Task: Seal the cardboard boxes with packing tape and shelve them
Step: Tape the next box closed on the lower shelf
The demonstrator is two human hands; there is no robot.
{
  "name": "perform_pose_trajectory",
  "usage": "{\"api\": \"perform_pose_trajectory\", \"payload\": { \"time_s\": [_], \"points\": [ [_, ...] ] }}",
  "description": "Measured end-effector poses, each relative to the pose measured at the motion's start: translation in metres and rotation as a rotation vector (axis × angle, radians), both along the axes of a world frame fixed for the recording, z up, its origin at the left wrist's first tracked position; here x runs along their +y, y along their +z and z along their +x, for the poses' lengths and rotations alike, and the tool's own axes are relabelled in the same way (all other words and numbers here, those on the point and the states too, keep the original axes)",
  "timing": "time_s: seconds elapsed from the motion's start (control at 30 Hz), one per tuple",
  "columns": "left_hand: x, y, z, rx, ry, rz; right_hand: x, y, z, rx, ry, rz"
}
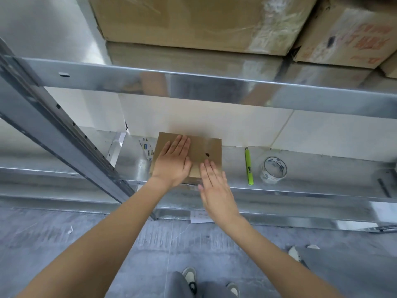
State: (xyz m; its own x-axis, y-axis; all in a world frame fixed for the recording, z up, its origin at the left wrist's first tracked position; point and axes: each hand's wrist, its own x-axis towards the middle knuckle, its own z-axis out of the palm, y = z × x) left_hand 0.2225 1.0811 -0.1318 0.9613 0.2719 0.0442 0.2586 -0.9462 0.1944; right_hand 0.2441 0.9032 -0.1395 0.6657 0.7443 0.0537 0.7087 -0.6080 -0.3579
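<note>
A small brown cardboard box (209, 150) sits on the lower metal shelf (311, 168), with a dark spot on its top. My left hand (175, 161) lies flat on the box's left half, fingers straight. My right hand (214, 183) is flat too, its fingertips on the box's near right edge. A roll of clear packing tape (275, 170) stands on the shelf to the right of the box. Between box and tape lies a green utility knife (248, 166).
Large cardboard boxes (193, 20) fill the upper shelf, whose metal beam (214, 87) crosses the view. A slanted metal upright (64, 130) stands at the left. A printed sheet (147, 148) lies left of the small box. Grey floor and my shoes (190, 276) are below.
</note>
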Motion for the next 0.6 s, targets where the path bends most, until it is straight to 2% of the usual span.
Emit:
{"api": "perform_pose_trajectory", "payload": {
  "time_s": [0.07,0.13,0.2,0.27,0.4,0.47,0.6],
  "points": [
    [0.004,0.002,-0.007,-0.048,0.077,-0.015,-0.001,0.003,0.008,0.093,-0.022,0.086],
    [0.010,0.006,-0.024,-0.176,0.299,-0.064,-0.006,0.011,0.016,0.261,-0.094,0.156],
    [0.011,0.017,-0.043,-0.301,0.522,-0.356,-0.008,0.019,0.028,0.444,-0.175,0.231],
    [0.000,0.028,-0.056,-0.320,0.579,-0.674,-0.011,0.027,0.034,0.492,-0.195,0.262],
    [-0.010,0.037,-0.052,-0.418,0.533,-0.600,-0.018,0.044,0.046,0.322,-0.319,0.343],
    [-0.009,0.033,-0.041,-0.414,0.481,-0.543,-0.014,0.051,0.060,0.370,-0.412,0.347],
    [-0.008,0.025,-0.017,-0.230,0.444,-0.527,0.005,0.043,0.085,0.491,-0.465,0.205]
  ]
}}
